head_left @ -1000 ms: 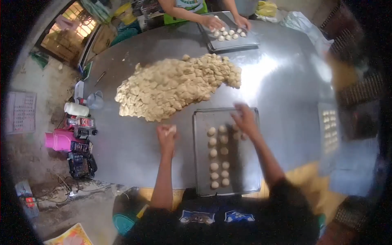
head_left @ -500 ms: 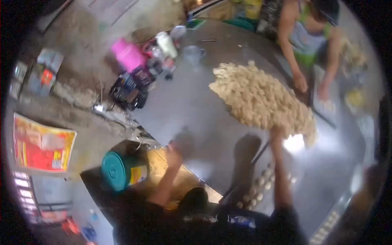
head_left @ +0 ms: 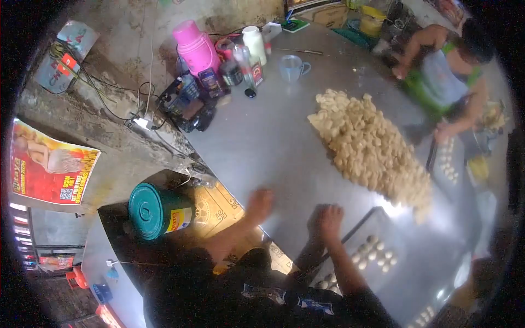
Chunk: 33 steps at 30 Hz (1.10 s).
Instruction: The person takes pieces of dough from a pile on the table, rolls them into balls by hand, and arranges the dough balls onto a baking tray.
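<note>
A long heap of pale dough pieces (head_left: 372, 145) lies on the metal table (head_left: 262, 142). My right hand (head_left: 330, 220) is low over the table, beside the rim of a dark-edged tray (head_left: 363, 218) and apart from the heap. Its fingers look curled, and anything under them is hidden. Rounded dough balls (head_left: 372, 252) sit in rows on that tray, partly behind my right forearm. My left hand (head_left: 260, 205) is at the table's left edge, smeared by motion, so its fingers do not show clearly.
A co-worker (head_left: 445, 76) stands across the table, one hand at another tray (head_left: 447, 161) of dough balls. A pink jug (head_left: 196, 49), a white bottle (head_left: 254, 45) and a glass mug (head_left: 292, 68) stand at the back left. A teal-lidded bucket (head_left: 146, 210) is left of me.
My right hand has drawn back from the near end of the dough heap to the table by the tray. The co-worker's hands have moved apart. The camera view has shifted.
</note>
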Tool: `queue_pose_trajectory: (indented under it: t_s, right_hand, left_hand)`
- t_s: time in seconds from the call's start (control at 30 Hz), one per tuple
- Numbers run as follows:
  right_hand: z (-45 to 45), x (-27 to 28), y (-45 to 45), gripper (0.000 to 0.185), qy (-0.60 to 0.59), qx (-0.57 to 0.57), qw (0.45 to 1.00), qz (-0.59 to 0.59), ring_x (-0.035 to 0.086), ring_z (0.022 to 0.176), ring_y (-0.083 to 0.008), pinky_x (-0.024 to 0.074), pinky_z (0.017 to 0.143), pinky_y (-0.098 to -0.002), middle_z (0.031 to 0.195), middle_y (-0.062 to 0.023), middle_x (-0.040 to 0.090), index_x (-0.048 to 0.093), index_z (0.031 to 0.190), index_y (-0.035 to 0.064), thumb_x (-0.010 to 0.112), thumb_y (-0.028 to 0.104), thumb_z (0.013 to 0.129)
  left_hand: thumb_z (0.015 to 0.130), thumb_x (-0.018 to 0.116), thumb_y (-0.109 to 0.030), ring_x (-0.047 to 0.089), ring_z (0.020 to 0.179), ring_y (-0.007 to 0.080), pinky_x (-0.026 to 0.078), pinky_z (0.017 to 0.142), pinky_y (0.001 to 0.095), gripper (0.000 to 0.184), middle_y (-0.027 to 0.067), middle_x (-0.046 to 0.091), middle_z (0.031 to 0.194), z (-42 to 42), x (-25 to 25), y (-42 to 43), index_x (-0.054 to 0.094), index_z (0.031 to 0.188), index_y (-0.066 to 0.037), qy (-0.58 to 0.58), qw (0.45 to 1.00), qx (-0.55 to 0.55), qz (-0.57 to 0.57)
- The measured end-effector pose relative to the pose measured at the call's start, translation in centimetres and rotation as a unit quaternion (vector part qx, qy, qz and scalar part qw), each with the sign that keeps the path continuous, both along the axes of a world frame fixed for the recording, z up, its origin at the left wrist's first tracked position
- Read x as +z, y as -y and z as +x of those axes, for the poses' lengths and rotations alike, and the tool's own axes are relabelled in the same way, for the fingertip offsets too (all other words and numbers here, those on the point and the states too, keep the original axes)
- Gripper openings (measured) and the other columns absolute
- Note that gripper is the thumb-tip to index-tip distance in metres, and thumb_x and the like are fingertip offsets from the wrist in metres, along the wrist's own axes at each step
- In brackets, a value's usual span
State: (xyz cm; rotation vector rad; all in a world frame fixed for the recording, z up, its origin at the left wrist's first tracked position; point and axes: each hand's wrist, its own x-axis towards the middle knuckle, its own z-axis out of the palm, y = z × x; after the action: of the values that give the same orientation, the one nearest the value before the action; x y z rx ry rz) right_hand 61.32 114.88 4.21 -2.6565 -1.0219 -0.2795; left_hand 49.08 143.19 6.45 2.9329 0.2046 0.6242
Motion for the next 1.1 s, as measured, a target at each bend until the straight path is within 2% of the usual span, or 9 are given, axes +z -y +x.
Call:
queue_pose_trajectory:
  t_s: [0.1, 0.3, 0.37, 0.4, 0.47, 0.73, 0.9, 1.0, 1.1]
  right_hand:
    - [4.7, 3.1, -6.4, 0.043, -0.075, 0.054, 0.994, -0.056, 0.043, 0.108, -0.0378, 0.0314, 0.096, -0.0478, 0.115, -0.0223, 0.048, 0.048, 0.117, 0.0002, 0.051, 0.019, 0.079]
    - [3.9, 7.0, -1.5, 0.045, -0.163, 0.000, 0.986, -0.041, 0.044, 0.104, -0.0353, 0.0338, 0.092, -0.0475, 0.109, -0.0206, 0.050, 0.051, 0.116, 0.0037, 0.056, 0.023, 0.075]
    - [-0.3, 5.7, 0.3, 0.044, -0.102, -0.009, 0.994, -0.029, 0.045, 0.102, -0.0340, 0.0348, 0.089, -0.0479, 0.107, -0.0188, 0.050, 0.052, 0.113, 0.0044, 0.057, 0.024, 0.074]
    - [-1.5, 2.9, -0.5, 0.043, -0.075, -0.027, 0.996, -0.032, 0.045, 0.102, -0.0335, 0.0348, 0.089, -0.0487, 0.107, -0.0179, 0.050, 0.052, 0.111, 0.0045, 0.058, 0.024, 0.073]
    - [-0.4, -0.1, -2.1, 0.041, -0.050, 0.050, 0.995, -0.067, 0.044, 0.105, -0.0338, 0.0350, 0.090, -0.0477, 0.109, -0.0172, 0.050, 0.051, 0.111, 0.0029, 0.057, 0.020, 0.074]
    - [2.7, 4.8, 0.0, 0.043, -0.186, 0.032, 0.981, -0.033, 0.044, 0.103, -0.0362, 0.0370, 0.090, -0.0451, 0.111, -0.0192, 0.050, 0.048, 0.116, -0.0002, 0.052, 0.014, 0.076]
    - [-3.5, 2.4, -3.4, 0.047, -0.120, 0.079, 0.989, -0.024, 0.043, 0.112, -0.0381, 0.0345, 0.098, -0.0458, 0.118, -0.0189, 0.049, 0.048, 0.118, 0.0005, 0.056, 0.016, 0.075]
    - [1.6, 5.3, -7.3, 0.049, -0.165, 0.124, 0.973, -0.104, 0.042, 0.115, -0.0389, 0.0342, 0.099, -0.0459, 0.122, -0.0206, 0.047, 0.047, 0.121, 0.0008, 0.056, 0.016, 0.075]
    - [2.9, 9.9, -4.6, 0.047, -0.293, 0.009, 0.948, -0.123, 0.042, 0.116, -0.0374, 0.0343, 0.099, -0.0450, 0.124, -0.0208, 0.046, 0.046, 0.121, 0.0008, 0.054, 0.016, 0.077]
  left_hand:
    - [0.088, 0.048, -0.018, 0.056, 0.085, 0.0311, 0.047, 0.074, 0.0381, 0.013, 0.0158, 0.058, 0.087, 6.7, 2.9, 1.1, 0.053, 0.087, -0.005, -0.052, 0.982, -0.056, -0.175]
    - [0.081, 0.051, -0.012, 0.055, 0.071, 0.0296, 0.047, 0.064, 0.0388, 0.012, 0.0148, 0.056, 0.076, 3.0, 5.4, -4.3, 0.052, 0.090, -0.004, -0.086, 0.990, -0.003, -0.114]
    - [0.086, 0.048, -0.012, 0.058, 0.091, 0.0340, 0.048, 0.076, 0.0444, 0.022, 0.0186, 0.058, 0.105, -1.2, 4.1, -1.0, 0.056, 0.103, -0.001, -0.055, 0.997, 0.015, 0.047]
    - [0.086, 0.048, -0.013, 0.057, 0.089, 0.0343, 0.046, 0.078, 0.0441, 0.024, 0.0171, 0.058, 0.102, -0.8, 5.4, 1.5, 0.054, 0.106, -0.003, -0.140, 0.897, 0.089, -0.410]
    - [0.084, 0.048, -0.014, 0.056, 0.087, 0.0354, 0.046, 0.078, 0.0469, 0.022, 0.0163, 0.057, 0.098, 1.9, -3.7, 2.3, 0.052, 0.103, -0.003, -0.128, 0.974, -0.090, -0.162]
    - [0.079, 0.056, -0.014, 0.057, 0.087, 0.0313, 0.049, 0.071, 0.0444, 0.029, 0.0157, 0.056, 0.098, 2.7, 4.3, -2.8, 0.052, 0.106, -0.003, -0.160, 0.970, -0.112, -0.144]
    - [0.085, 0.047, -0.014, 0.059, 0.077, 0.0317, 0.047, 0.066, 0.0444, 0.016, 0.0109, 0.061, 0.085, 1.3, -4.7, 4.8, 0.060, 0.091, -0.007, 0.061, 0.992, -0.067, -0.088]
    - [0.086, 0.048, -0.016, 0.059, 0.083, 0.0313, 0.047, 0.072, 0.0434, 0.018, 0.0122, 0.061, 0.090, 7.9, 3.7, 3.0, 0.058, 0.097, -0.006, 0.029, 0.983, -0.181, -0.017]
    - [0.087, 0.047, -0.018, 0.057, 0.093, 0.0295, 0.046, 0.079, 0.0422, 0.024, 0.0113, 0.060, 0.098, 7.0, 4.6, -1.3, 0.055, 0.106, -0.007, -0.309, 0.927, -0.141, -0.161]
